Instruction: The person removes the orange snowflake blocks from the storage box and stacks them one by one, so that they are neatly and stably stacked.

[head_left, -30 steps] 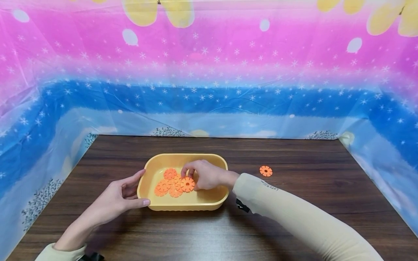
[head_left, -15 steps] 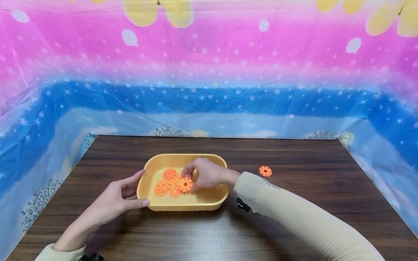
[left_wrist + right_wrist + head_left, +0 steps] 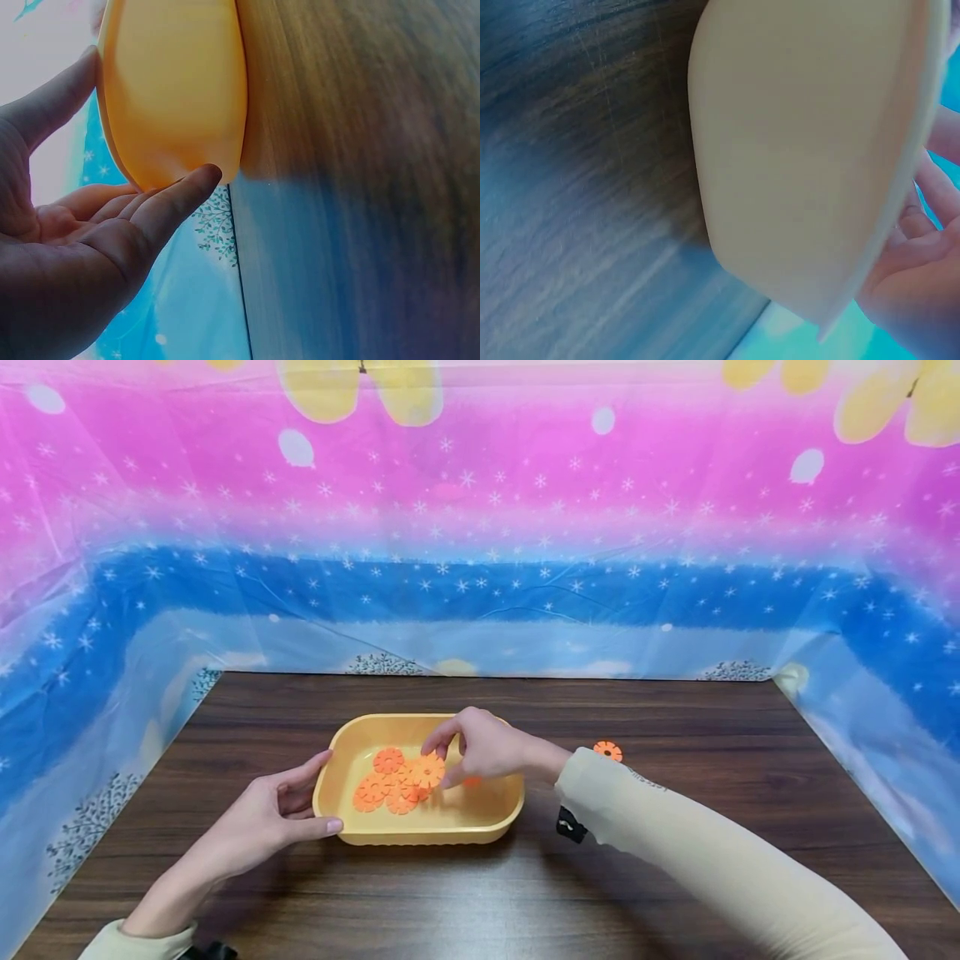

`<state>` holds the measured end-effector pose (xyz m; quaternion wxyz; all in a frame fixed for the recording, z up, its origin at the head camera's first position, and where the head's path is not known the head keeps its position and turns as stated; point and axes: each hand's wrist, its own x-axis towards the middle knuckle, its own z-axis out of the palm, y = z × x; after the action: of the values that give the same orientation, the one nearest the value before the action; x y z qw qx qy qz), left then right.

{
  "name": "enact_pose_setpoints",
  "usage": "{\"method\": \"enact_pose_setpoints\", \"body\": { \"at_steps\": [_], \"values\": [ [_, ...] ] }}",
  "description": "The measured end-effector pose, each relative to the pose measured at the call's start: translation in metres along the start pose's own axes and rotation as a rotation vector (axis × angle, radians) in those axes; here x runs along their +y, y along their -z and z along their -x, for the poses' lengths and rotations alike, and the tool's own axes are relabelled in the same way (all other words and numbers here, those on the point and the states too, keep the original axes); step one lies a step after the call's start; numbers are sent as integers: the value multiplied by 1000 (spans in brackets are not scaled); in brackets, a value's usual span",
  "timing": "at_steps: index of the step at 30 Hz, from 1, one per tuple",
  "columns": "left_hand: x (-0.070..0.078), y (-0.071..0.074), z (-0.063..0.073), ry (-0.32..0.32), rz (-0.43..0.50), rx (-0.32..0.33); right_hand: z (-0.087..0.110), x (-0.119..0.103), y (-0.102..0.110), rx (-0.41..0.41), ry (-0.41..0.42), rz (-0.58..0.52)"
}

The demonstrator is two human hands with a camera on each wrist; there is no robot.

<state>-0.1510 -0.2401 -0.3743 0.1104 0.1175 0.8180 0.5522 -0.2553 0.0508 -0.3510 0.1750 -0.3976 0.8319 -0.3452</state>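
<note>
Snowflake-printed backdrop [image 3: 480, 585] behind dark table [image 3: 600, 902]: left hand [image 3: 262, 818], fingers spread wide, braces yellow tray [image 3: 427, 837] holding overlapping orange discs [image 3: 375, 789], where one raised disc [image 3: 430, 770], higher than half a second ago and apparently parting from them, is pinched by right hand [image 3: 491, 745], lone disc [image 3: 608, 749] lying farther right.

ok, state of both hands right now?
Left hand: open, touching the tray at one end.
Right hand: closed, pinching an orange disc over the tray.

A screened-off tabletop workspace: snowflake-patterned pink-and-blue cloth [image 3: 480, 585] around a dark wood-grain table [image 3: 465, 902].
</note>
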Motion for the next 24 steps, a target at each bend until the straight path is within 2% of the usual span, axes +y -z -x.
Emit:
{"method": "enact_pose_setpoints", "body": {
  "at_steps": [7,20,24],
  "values": [
    [-1,0,-1,7,-15,6,9,-2,12,57,-5,-25],
    [1,-1,0,-8,6,-13,39,4,46,138,-51,57],
    [1,-1,-1,-12,-13,4,49,9,58,149,-62,80]
  ]
}}
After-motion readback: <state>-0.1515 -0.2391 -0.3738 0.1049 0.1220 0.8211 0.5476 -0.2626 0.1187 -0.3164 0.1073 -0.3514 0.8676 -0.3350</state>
